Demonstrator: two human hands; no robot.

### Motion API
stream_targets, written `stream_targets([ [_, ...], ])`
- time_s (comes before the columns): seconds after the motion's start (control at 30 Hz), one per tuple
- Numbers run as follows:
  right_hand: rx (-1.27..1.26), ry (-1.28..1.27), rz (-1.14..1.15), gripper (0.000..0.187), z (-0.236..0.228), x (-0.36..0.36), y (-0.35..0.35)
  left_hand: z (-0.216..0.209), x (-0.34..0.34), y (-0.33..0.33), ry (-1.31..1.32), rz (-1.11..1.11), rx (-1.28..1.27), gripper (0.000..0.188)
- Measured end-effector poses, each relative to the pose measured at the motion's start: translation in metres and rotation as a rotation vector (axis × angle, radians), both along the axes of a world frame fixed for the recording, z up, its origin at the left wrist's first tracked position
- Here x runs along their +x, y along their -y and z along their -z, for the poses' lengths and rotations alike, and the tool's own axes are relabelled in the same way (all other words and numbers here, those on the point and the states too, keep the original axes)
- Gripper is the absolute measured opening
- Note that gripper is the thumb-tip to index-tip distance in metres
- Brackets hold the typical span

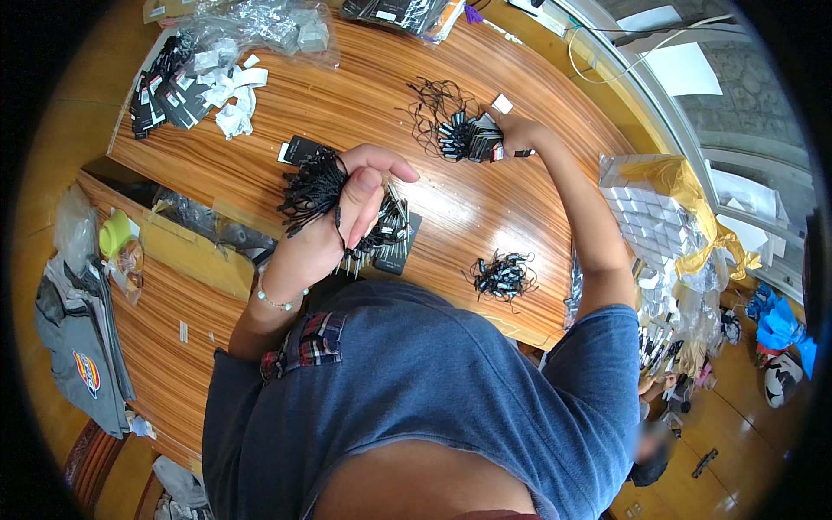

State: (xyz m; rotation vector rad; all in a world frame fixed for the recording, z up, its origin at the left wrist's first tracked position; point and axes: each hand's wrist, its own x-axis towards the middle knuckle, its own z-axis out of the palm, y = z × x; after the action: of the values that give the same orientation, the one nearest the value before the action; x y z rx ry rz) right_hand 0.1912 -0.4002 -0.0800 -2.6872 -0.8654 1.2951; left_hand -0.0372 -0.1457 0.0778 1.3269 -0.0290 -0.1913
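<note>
My left hand (362, 199) is closed around a bundle of black looped tag strings (314, 189), whose loops hang out over the wrist side. More string ends (392, 227) spread out below the fingers, over a black hang tag (401, 247). Farther off to the right, my right hand (520, 134) grips the edge of a stack of black hang tags (487, 139). Thin black strings from that stack fan out to the left on the table. A small white tag (502, 104) shows just beyond the right fingertips, which are partly hidden.
Loose black strings (504, 276) lie in a heap near the front. Tags and white ribbons (232, 100) sit at the far left beside clear plastic bags (260, 30). At the right, a plastic-wrapped block of white pieces (641, 208) borders the wooden table (364, 95). Another person is at lower right.
</note>
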Motion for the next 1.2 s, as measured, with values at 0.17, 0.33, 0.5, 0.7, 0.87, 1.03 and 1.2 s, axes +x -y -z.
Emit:
stream_targets([
  [0.17, -0.113, 0.104, -0.045, 0.095, 0.007, -0.002, -0.005, 0.001, -0.002, -0.002, -0.002, -0.001, 0.001, 0.04],
  [0.33, -0.182, 0.392, -0.033, 0.076, 0.006, -0.02, -0.004, 0.0, -0.004, -0.003, 0.018, -0.007, -0.015, 0.04],
  [0.5, -0.19, 0.616, -0.07, 0.067, -0.006, -0.045, -0.002, 0.0, -0.007, -0.001, 0.016, 0.004, -0.033, 0.04],
  [0.7, 0.023, 0.624, 0.032, 0.062, 0.008, -0.066, 0.008, -0.001, -0.01, 0.001, 0.053, 0.003, -0.008, 0.038],
  [0.87, 0.066, 0.659, 0.048, 0.054, 0.012, -0.074, 0.001, 0.0, -0.012, 0.004, 0.025, 0.009, -0.02, 0.038],
  [1.03, 0.302, 0.574, 0.195, 0.052, 0.007, -0.07, 0.004, -0.002, -0.013, 0.004, 0.028, 0.004, -0.027, 0.038],
  [1.2, 1.002, 0.131, 0.643, 0.056, -0.002, -0.064, 0.012, -0.001, -0.012, 0.004, 0.035, 0.009, -0.012, 0.039],
])
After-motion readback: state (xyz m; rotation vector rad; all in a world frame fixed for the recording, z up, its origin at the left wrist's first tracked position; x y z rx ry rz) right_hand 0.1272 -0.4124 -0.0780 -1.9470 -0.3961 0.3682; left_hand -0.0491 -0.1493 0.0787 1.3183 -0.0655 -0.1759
